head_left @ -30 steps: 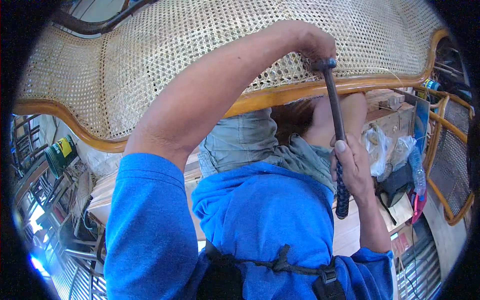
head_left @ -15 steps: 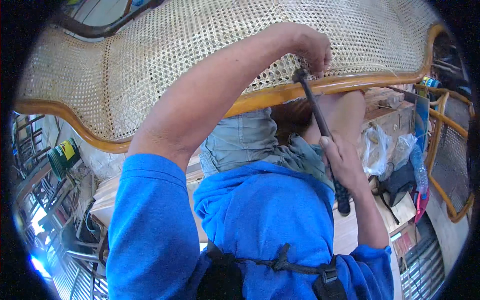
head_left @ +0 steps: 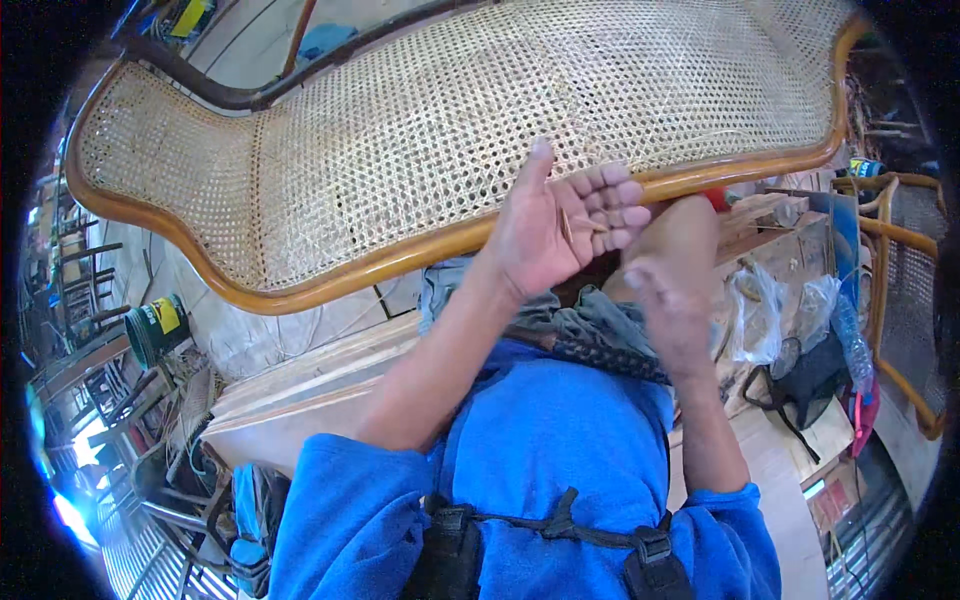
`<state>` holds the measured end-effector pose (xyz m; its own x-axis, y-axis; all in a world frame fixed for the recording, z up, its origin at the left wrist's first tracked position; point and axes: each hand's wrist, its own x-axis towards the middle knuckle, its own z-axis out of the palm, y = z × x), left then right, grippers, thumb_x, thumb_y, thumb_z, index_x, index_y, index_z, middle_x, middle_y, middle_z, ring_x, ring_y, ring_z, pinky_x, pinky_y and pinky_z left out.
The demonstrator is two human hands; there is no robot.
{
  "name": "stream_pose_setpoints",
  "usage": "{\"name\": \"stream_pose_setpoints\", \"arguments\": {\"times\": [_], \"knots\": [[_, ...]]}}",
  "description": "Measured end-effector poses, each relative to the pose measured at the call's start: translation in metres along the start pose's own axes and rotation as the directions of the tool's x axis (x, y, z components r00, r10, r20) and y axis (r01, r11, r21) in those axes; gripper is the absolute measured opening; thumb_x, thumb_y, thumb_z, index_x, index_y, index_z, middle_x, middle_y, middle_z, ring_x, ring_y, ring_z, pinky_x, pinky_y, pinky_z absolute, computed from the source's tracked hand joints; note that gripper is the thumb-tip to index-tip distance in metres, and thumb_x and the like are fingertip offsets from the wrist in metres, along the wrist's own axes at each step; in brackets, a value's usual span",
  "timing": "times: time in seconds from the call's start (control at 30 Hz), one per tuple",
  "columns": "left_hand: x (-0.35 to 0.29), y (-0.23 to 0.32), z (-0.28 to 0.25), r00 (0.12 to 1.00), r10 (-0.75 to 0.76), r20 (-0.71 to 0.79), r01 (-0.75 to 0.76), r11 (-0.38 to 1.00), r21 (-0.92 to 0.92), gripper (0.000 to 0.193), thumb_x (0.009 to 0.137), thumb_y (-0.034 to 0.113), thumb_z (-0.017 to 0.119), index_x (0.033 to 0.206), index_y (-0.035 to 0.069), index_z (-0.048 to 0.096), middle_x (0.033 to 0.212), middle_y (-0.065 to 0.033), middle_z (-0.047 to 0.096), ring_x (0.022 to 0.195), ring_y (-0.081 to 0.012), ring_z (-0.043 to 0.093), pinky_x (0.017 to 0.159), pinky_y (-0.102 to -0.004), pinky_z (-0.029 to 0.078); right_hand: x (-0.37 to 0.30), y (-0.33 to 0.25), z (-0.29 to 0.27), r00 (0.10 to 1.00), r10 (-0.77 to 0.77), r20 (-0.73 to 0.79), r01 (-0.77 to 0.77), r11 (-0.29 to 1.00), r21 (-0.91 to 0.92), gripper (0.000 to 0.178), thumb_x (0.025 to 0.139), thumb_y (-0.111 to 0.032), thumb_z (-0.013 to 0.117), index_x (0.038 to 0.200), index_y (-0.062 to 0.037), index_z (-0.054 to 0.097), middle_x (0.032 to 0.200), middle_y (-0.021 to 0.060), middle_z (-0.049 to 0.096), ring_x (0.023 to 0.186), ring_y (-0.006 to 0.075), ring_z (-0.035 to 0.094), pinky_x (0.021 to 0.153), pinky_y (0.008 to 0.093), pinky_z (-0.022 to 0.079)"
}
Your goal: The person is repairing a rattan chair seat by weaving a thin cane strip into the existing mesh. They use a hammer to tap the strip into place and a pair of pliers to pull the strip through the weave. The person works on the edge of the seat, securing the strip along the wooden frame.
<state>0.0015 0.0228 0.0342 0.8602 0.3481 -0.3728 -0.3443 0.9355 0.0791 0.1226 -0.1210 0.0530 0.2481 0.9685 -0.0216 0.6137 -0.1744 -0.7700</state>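
Observation:
A long cane-woven seat panel [head_left: 420, 130] with a curved honey-coloured wooden rim [head_left: 400, 255] stands in front of me. My left hand [head_left: 560, 225] is turned palm up just before the rim, fingers half curled around a thin wooden peg [head_left: 567, 226] lying in the palm. My right hand [head_left: 670, 310] is blurred, lower and to the right, beside my bare knee [head_left: 690, 235], with its fingers apart and nothing visible in it. A hammer's dark braided handle [head_left: 605, 355] rests across my lap, under the right hand.
Pale wooden boards [head_left: 300, 385] lie at my left. A green bucket [head_left: 158, 325] stands further left. Clear plastic bags [head_left: 760, 310], a black bag [head_left: 810, 385] and a bent rattan frame [head_left: 890, 290] crowd the right side.
The right hand has let go of the hammer, which now lies on my lap. The left hand has come off the rim and turned palm up with a peg in it.

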Motion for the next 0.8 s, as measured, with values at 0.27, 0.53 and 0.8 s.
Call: {"name": "stream_pose_setpoints", "arguments": {"times": [0.27,0.53,0.8], "knots": [[0.002,-0.028,-0.012,0.993,-0.039,0.11,0.059,0.982,-0.181,0.097,0.083,0.076,0.016,0.124,-0.007,0.045,0.123,-0.0246,0.053,0.112,-0.037,0.053,0.093,-0.0476,0.045,0.022,-0.008,-0.033,0.967,-0.125,-0.222,0.101,0.988,-0.115,0.014,0.082,-0.002,0.059,0.096,-0.0039,0.063,0.087,0.0113,0.065,0.083,0.025,0.063,0.071,0.0323,0.05],[0.002,-0.034,-0.021,0.983,-0.073,0.168,0.101,0.981,-0.166,0.097,0.082,0.077,0.017,0.118,-0.006,0.051,0.113,-0.0205,0.06,0.097,-0.0271,0.062,0.089,-0.0375,0.048,0.031,-0.002,-0.012,0.961,-0.267,-0.072,0.23,0.916,-0.327,0.018,0.072,-0.001,0.06,0.089,-0.0065,0.06,0.085,0.0097,0.061,0.078,0.0249,0.06,0.068,0.0353,0.048],[0.004,-0.039,-0.034,0.985,-0.107,0.138,0.127,0.982,-0.143,0.097,0.083,0.076,0.019,0.121,-0.007,0.05,0.11,-0.0194,0.061,0.096,-0.0286,0.061,0.09,-0.0378,0.045,0.025,0.012,-0.006,0.982,-0.183,0.047,0.187,0.911,-0.368,0.013,0.075,-0.005,0.057,0.088,-0.0069,0.059,0.086,0.0116,0.059,0.081,0.028,0.059,0.067,0.0365,0.048]]}}
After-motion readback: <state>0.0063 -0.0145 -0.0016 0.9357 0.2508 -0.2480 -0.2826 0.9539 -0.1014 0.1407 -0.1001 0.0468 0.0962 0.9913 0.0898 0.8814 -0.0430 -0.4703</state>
